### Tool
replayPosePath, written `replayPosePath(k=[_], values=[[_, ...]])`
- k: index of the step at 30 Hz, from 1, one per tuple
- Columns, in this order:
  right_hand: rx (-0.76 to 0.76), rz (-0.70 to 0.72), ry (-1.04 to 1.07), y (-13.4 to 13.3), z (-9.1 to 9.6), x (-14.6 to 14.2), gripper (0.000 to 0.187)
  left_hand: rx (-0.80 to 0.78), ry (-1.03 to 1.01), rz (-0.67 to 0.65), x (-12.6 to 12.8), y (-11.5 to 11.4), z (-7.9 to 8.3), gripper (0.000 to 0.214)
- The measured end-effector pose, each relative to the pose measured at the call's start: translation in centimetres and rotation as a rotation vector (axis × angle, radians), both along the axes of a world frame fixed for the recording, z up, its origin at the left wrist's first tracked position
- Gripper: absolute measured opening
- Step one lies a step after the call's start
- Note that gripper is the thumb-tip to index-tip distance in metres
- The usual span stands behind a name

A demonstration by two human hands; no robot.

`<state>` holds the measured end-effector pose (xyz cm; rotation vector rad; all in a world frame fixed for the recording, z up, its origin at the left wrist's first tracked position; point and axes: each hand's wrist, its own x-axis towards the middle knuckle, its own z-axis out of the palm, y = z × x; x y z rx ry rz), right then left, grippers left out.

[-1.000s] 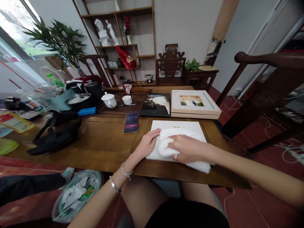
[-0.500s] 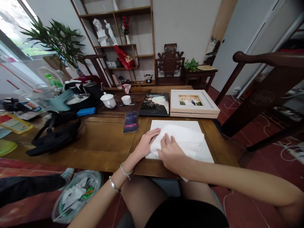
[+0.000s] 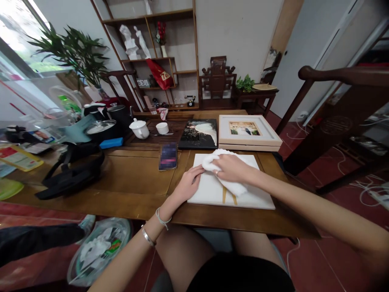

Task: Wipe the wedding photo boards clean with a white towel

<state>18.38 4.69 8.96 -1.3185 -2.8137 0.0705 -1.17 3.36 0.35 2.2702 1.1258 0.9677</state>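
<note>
A flat white board [image 3: 209,192] lies near the table's front edge, with two yellow-gold stripes showing on its lower part. My left hand [image 3: 189,184] rests at the board's left edge, fingers stretched out flat over it. Bunched on the board's upper middle is a white cloth [image 3: 238,187], part of it trailing toward the front. My right hand [image 3: 231,167] grips this cloth from above, with its fingers closed into the folds and pressed down. The board's upper right part is hidden by the right hand and forearm.
Behind the board lie a dark photo panel [image 3: 199,134] and a pale framed picture [image 3: 249,132]. A phone-like dark item [image 3: 168,157] sits to the left. Farther left are a white teapot [image 3: 139,129], a black strap bag [image 3: 73,170] and a blue block [image 3: 111,142]. A lined bin [image 3: 100,251] stands below.
My right hand has moved away from me across the board, taking the cloth with it. The cloth is more bunched, and the yellow-gold stripes now show. My left hand stays put.
</note>
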Motion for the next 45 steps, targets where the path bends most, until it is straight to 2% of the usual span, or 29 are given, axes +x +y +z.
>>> replayPosePath(k=[4,8,10,17,20,25,28,32,38,41,45], values=[[-0.054,0.146,0.055,3.4,0.3,-1.6,0.023,0.011,0.006,0.023,0.0,0.1,-0.2,0.034],[-0.109,0.24,0.112,4.7,0.3,-2.9,0.021,0.02,0.009,0.024,-0.1,0.2,-0.2,0.033],[-0.127,0.235,0.129,5.0,0.2,-2.2,0.021,0.013,0.0,0.029,-0.1,0.2,-0.3,0.033],[-0.182,0.138,0.132,4.9,1.0,3.2,0.024,-0.017,-0.037,0.01,0.0,0.1,-0.4,0.033],[-0.18,0.134,0.147,4.9,1.0,2.5,0.025,-0.008,-0.042,0.02,0.1,0.1,-0.3,0.033],[-0.141,0.148,0.201,4.9,-0.2,-1.2,0.024,-0.001,-0.016,0.039,0.0,0.1,-0.2,0.032],[-0.124,0.133,0.227,4.7,-0.7,-1.1,0.023,-0.016,-0.015,0.034,-0.1,0.1,-0.2,0.032],[-0.112,0.054,0.245,3.8,-1.2,3.1,0.023,-0.029,-0.03,0.01,-0.1,0.1,-0.2,0.034],[-0.047,-0.188,0.261,1.7,-2.9,11.0,0.029,-0.031,-0.027,0.02,0.0,0.1,-0.4,0.035],[-0.041,-0.237,0.233,-1.0,-3.2,12.3,0.027,-0.022,-0.029,0.027,0.1,0.1,-0.5,0.035],[-0.117,-0.209,0.164,-7.3,-1.9,11.1,0.021,-0.015,-0.026,0.028,0.1,0.1,-0.5,0.034]])
